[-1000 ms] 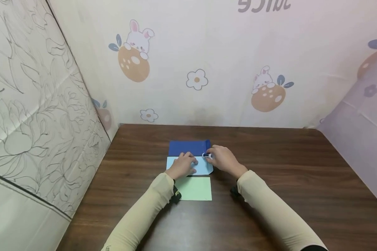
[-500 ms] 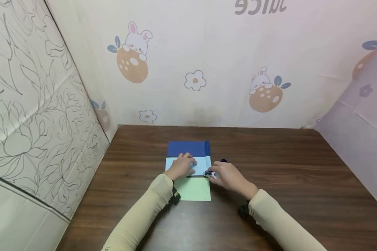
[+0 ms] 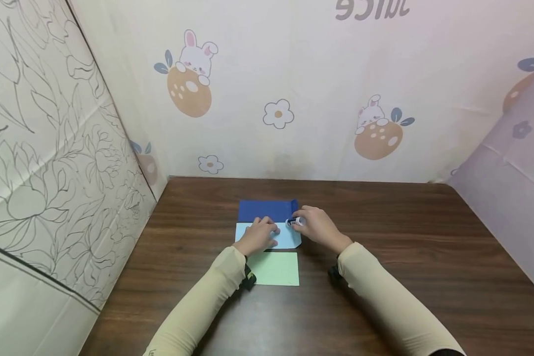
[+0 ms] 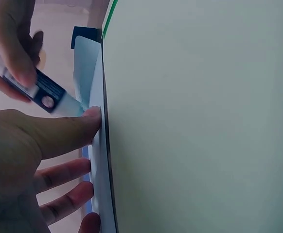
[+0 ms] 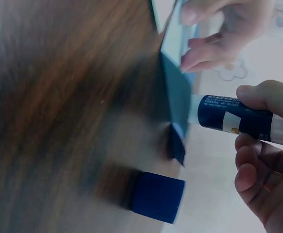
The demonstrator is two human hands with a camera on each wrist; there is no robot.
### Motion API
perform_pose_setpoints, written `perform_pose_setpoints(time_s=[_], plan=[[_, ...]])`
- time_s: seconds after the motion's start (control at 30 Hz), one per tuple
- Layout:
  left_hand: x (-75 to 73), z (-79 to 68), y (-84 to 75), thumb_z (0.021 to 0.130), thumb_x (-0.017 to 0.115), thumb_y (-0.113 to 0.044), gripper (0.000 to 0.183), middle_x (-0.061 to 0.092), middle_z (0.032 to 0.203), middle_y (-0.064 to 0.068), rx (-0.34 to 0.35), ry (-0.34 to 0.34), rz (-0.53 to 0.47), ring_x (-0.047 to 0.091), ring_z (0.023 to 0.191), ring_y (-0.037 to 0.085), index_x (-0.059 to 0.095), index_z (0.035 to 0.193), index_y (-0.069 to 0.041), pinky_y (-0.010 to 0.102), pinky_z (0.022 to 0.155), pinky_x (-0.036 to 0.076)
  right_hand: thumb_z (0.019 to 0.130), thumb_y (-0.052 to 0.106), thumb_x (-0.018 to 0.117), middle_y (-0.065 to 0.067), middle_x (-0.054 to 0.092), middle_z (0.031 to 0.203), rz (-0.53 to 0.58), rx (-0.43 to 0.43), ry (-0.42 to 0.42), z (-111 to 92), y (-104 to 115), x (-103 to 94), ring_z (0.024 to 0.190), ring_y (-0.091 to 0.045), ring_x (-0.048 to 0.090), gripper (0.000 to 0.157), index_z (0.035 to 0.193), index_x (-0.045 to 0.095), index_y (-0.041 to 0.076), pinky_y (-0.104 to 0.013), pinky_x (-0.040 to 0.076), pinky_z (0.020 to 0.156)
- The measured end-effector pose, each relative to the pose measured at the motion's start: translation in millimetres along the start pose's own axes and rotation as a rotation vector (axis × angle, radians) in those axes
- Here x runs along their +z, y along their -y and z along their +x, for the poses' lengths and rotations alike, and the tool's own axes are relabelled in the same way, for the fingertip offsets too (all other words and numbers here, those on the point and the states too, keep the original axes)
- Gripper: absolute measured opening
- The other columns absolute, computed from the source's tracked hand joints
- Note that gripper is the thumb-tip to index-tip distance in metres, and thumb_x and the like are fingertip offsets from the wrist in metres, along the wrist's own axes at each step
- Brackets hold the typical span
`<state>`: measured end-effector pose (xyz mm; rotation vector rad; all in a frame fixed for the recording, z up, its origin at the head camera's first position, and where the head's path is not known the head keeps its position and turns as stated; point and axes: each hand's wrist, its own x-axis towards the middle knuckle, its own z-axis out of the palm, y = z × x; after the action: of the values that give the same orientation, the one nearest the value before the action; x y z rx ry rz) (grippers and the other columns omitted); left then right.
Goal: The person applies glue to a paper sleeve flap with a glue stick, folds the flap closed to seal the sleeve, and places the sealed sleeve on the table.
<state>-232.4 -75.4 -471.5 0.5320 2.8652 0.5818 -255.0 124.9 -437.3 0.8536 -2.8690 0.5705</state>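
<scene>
My right hand (image 3: 319,226) pinches a glue stick (image 5: 235,118) with a dark blue label between thumb and fingers. The exposed glue end meets the narrow right-hand flap of a light blue paper (image 3: 289,239), near the flap's far end. With fingers spread, my left hand (image 3: 258,237) presses that paper's middle; in the left wrist view, the thumb (image 4: 68,133) lies close to the glue tip. Behind the light blue paper is a dark blue paper (image 3: 265,211) whose right edge is folded up. A pale green paper (image 3: 277,269) lies in front, partly under the left wrist.
On the wooden table (image 3: 382,217), a dark blue cap (image 5: 158,197) stands just right of the papers, hidden behind the right hand in the head view. A patterned wall (image 3: 320,143) rises at the table's back edge, with further panels on both sides.
The right hand slid the glue stick toward the near end of the light blue flap half a second ago, then returned to the far end. The left hand stays in place.
</scene>
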Motion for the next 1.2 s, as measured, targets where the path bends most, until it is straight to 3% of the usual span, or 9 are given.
perform_pose_setpoints(time_s=[0.2,0.37,0.63,0.9,1.07,1.2], plan=[[-2.6,0.5,-1.6,0.091,0.069,-0.027,0.032,0.053,0.132,0.004,-0.007,0.004,-0.007,0.045,0.119,0.027,0.067,0.122,-0.018,0.05,0.089,0.046,0.085,0.024,0.075,-0.006,0.067,0.09,-0.054,-0.035,0.019,3.9,-2.1,7.0,0.073,-0.014,0.056,0.028,0.106,0.074,0.006,-0.032,0.05,0.067],[-2.7,-0.4,-0.7,0.091,0.07,-0.026,0.032,0.053,0.131,0.004,-0.007,0.004,-0.008,0.045,0.119,0.027,0.067,0.122,-0.018,0.05,0.089,0.046,0.084,0.022,0.076,-0.004,0.065,0.088,-0.062,-0.111,0.011,-10.8,2.6,9.8,0.069,-0.01,0.052,0.025,0.104,0.075,0.008,-0.027,0.049,0.065],[-3.6,-2.0,-0.1,0.091,0.069,-0.024,0.03,0.053,0.13,0.005,0.0,-0.008,-0.016,0.045,0.118,0.028,0.067,0.12,-0.017,0.051,0.088,0.046,0.082,0.021,0.078,0.001,0.059,0.08,-0.026,-0.181,0.038,-35.1,14.3,3.6,0.063,-0.006,0.042,0.022,0.101,0.076,0.01,-0.017,0.036,0.057],[0.0,-1.3,0.3,0.09,0.071,-0.024,0.029,0.055,0.127,0.005,0.007,-0.014,-0.021,0.046,0.118,0.028,0.068,0.118,-0.016,0.052,0.089,0.046,0.083,0.022,0.077,0.003,0.061,0.082,0.046,-0.14,0.058,-52.2,16.2,-4.2,0.067,-0.006,0.046,0.023,0.103,0.075,0.01,-0.018,0.042,0.061],[-0.9,-1.6,-1.4,0.09,0.071,-0.025,0.031,0.055,0.128,0.005,0.015,-0.011,-0.013,0.046,0.118,0.028,0.068,0.119,-0.016,0.052,0.09,0.046,0.084,0.022,0.076,0.004,0.061,0.083,0.183,-0.034,-0.03,-57.1,11.0,-9.0,0.07,-0.008,0.05,0.023,0.104,0.074,0.011,-0.02,0.045,0.061],[-1.7,-2.8,-2.1,0.09,0.071,-0.025,0.03,0.055,0.128,0.005,0.014,-0.014,-0.024,0.046,0.117,0.028,0.068,0.119,-0.016,0.052,0.089,0.046,0.084,0.02,0.075,0.004,0.061,0.083,0.231,-0.006,-0.078,-58.9,6.2,-11.2,0.07,-0.008,0.05,0.021,0.104,0.074,0.012,-0.02,0.045,0.06]])
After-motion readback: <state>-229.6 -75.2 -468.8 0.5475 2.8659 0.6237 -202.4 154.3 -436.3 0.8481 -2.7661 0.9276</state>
